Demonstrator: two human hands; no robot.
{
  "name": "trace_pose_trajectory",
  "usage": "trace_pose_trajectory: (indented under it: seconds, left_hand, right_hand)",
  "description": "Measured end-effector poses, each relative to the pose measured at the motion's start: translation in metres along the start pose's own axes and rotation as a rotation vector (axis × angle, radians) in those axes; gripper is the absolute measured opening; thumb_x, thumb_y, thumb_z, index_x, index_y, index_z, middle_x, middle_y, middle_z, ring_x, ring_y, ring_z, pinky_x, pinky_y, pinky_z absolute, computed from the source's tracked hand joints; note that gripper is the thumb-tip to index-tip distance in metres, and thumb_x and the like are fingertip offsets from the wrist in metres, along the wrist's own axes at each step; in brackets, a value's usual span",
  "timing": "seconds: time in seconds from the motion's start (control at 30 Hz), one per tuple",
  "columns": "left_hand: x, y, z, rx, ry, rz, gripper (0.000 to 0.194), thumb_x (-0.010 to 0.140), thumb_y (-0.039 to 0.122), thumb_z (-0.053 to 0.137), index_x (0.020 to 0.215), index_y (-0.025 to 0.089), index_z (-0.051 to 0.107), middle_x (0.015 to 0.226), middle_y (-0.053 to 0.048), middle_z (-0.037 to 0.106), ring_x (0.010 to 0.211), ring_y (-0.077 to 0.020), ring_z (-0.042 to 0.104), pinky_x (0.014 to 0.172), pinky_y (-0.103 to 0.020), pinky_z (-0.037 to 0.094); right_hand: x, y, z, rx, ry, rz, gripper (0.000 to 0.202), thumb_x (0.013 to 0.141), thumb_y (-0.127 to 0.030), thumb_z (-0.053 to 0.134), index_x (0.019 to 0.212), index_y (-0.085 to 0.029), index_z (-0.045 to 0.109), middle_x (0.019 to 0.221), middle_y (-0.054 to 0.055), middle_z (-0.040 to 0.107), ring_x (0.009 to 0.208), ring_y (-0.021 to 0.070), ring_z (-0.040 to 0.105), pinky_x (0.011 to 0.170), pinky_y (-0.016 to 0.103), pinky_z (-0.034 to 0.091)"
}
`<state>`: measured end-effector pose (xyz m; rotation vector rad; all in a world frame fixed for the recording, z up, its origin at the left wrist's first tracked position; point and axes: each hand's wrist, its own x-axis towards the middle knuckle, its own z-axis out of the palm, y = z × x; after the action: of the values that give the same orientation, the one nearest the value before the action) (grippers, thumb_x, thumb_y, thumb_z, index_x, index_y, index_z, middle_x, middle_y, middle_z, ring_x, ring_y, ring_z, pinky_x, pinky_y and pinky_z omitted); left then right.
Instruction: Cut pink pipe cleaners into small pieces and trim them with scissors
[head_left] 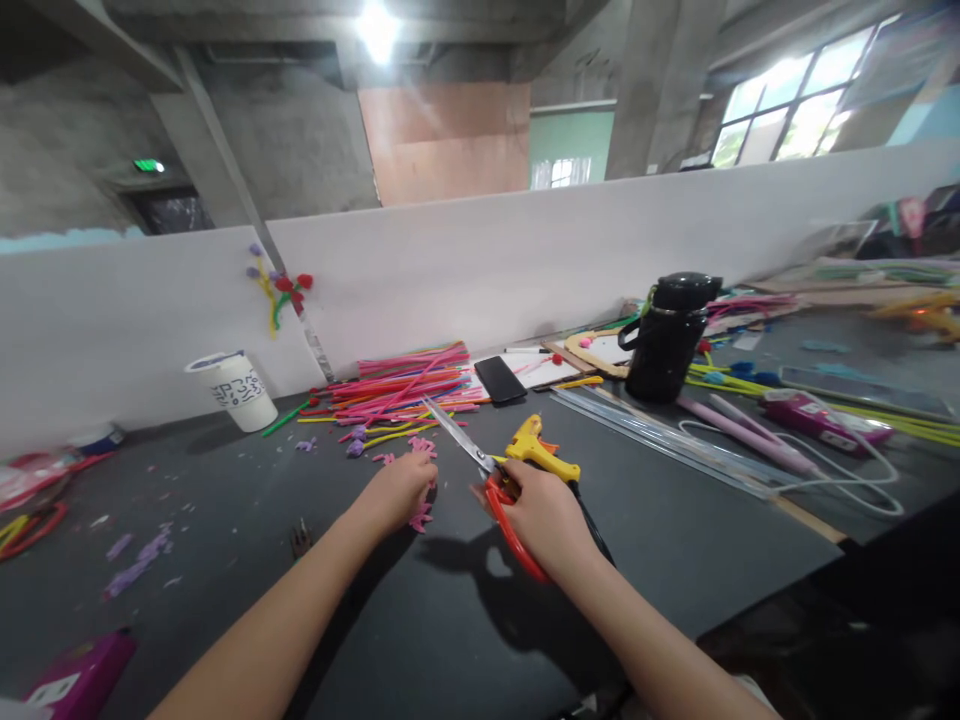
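Observation:
My right hand (546, 512) grips a pair of scissors (463, 438) with red handles, its blades pointing away to the upper left and looking closed or nearly so. My left hand (401, 490) is closed low over the dark table, with pink fuzzy pipe-cleaner pieces (421, 517) poking out around its fingers. Its fingertips are hidden, so the exact grip is not visible. Just beyond my right hand lies a yellow glue gun (541, 452), its dark cord running behind the wrist.
Behind are a pile of colored pipe cleaners (409, 385), a black phone (500, 380) and a white paper cup (236, 392). Clear strips (667, 440) and a black flask (667, 340) stand right. Purple scraps (139, 565) and a magenta power strip (82, 680) lie left.

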<state>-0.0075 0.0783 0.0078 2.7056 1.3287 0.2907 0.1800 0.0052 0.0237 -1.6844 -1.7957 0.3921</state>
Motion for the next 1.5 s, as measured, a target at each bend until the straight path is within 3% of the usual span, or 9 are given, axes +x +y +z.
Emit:
trace_pose_trajectory:
  seconds: [0.27, 0.47, 0.63, 0.77, 0.87, 1.07, 1.2, 1.3, 1.5]
  left_hand:
    - [-0.009, -0.011, -0.004, -0.243, 0.192, -0.275, 0.011, 0.069, 0.017, 0.045, 0.072, 0.017, 0.056, 0.072, -0.003, 0.057, 0.068, -0.0165, 0.052, 0.066, -0.028, 0.038]
    - [-0.018, -0.017, -0.015, -0.609, 0.268, -0.448, 0.021, 0.072, 0.03, 0.042, 0.077, 0.015, 0.056, 0.06, -0.003, 0.06, 0.054, -0.0159, 0.056, 0.054, -0.028, 0.044]
    - [-0.033, 0.01, -0.025, -0.916, 0.287, -0.464, 0.027, 0.075, 0.035, 0.043, 0.091, 0.014, 0.048, 0.079, -0.008, 0.065, 0.066, -0.015, 0.061, 0.063, -0.029, 0.048]
    - [-0.045, 0.044, -0.022, -1.502, 0.142, -0.448, 0.017, 0.072, 0.028, 0.054, 0.083, 0.016, 0.047, 0.076, -0.006, 0.066, 0.065, -0.0118, 0.061, 0.057, -0.02, 0.045]
    - [-0.051, 0.059, -0.019, -1.649, 0.038, -0.409, 0.013, 0.073, 0.023, 0.054, 0.08, 0.016, 0.046, 0.066, -0.003, 0.064, 0.053, -0.0083, 0.057, 0.046, -0.015, 0.041]
    - [-0.059, 0.064, -0.02, -1.661, -0.084, -0.359, 0.013, 0.074, 0.021, 0.052, 0.084, 0.015, 0.045, 0.058, -0.003, 0.062, 0.045, -0.0083, 0.055, 0.042, -0.015, 0.039]
    - [-0.061, 0.062, -0.022, -1.588, -0.104, -0.358, 0.011, 0.072, 0.018, 0.051, 0.081, 0.016, 0.045, 0.055, -0.003, 0.062, 0.041, -0.008, 0.052, 0.038, -0.015, 0.035]
    - [-0.06, 0.061, -0.021, -1.473, -0.111, -0.392, 0.006, 0.069, 0.015, 0.048, 0.074, 0.017, 0.046, 0.044, 0.003, 0.056, 0.03, -0.0049, 0.04, 0.032, -0.013, 0.024]
    - [-0.056, 0.065, -0.015, -1.144, 0.126, -0.442, 0.014, 0.065, 0.03, 0.057, 0.07, 0.018, 0.053, 0.052, 0.005, 0.051, 0.04, -0.0073, 0.043, 0.037, -0.018, 0.031]
  right_hand:
    - [-0.001, 0.003, -0.004, 0.013, 0.006, 0.006, 0.025, 0.072, -0.043, 0.049, 0.069, -0.019, 0.055, 0.059, 0.001, 0.057, 0.051, 0.0119, 0.044, 0.046, 0.022, 0.022]
    - [-0.001, 0.001, -0.004, 0.066, 0.0, 0.012, 0.021, 0.072, -0.038, 0.05, 0.067, -0.019, 0.055, 0.06, 0.001, 0.057, 0.052, 0.0127, 0.044, 0.048, 0.022, 0.024]
    - [0.0, -0.002, 0.002, 0.183, -0.039, 0.037, 0.014, 0.07, -0.03, 0.05, 0.065, -0.018, 0.052, 0.06, 0.001, 0.054, 0.054, 0.0123, 0.045, 0.049, 0.021, 0.028]
    - [-0.001, -0.012, 0.006, 0.349, -0.179, 0.048, 0.008, 0.069, -0.024, 0.046, 0.067, -0.018, 0.05, 0.052, -0.005, 0.047, 0.046, 0.0087, 0.044, 0.044, 0.018, 0.033]
    - [-0.007, -0.022, 0.007, 0.534, -0.303, 0.076, 0.011, 0.071, -0.028, 0.045, 0.068, -0.018, 0.049, 0.049, -0.007, 0.044, 0.041, 0.0069, 0.041, 0.04, 0.017, 0.034]
    - [-0.017, -0.034, 0.011, 0.881, -0.422, 0.175, 0.009, 0.066, -0.025, 0.05, 0.065, -0.017, 0.049, 0.043, -0.007, 0.045, 0.035, 0.0047, 0.036, 0.034, 0.014, 0.029]
    - [-0.016, -0.035, 0.013, 0.909, -0.381, 0.173, 0.005, 0.066, -0.022, 0.047, 0.063, -0.018, 0.047, 0.04, -0.009, 0.04, 0.034, 0.0044, 0.034, 0.033, 0.014, 0.028]
    - [-0.014, -0.032, 0.011, 0.867, -0.306, 0.178, 0.003, 0.064, -0.021, 0.047, 0.063, -0.019, 0.046, 0.038, -0.011, 0.033, 0.032, 0.0048, 0.032, 0.033, 0.015, 0.028]
    - [-0.013, -0.026, 0.014, 0.707, -0.277, 0.161, 0.003, 0.064, -0.018, 0.044, 0.062, -0.018, 0.045, 0.041, -0.009, 0.036, 0.035, 0.0059, 0.037, 0.036, 0.015, 0.03]
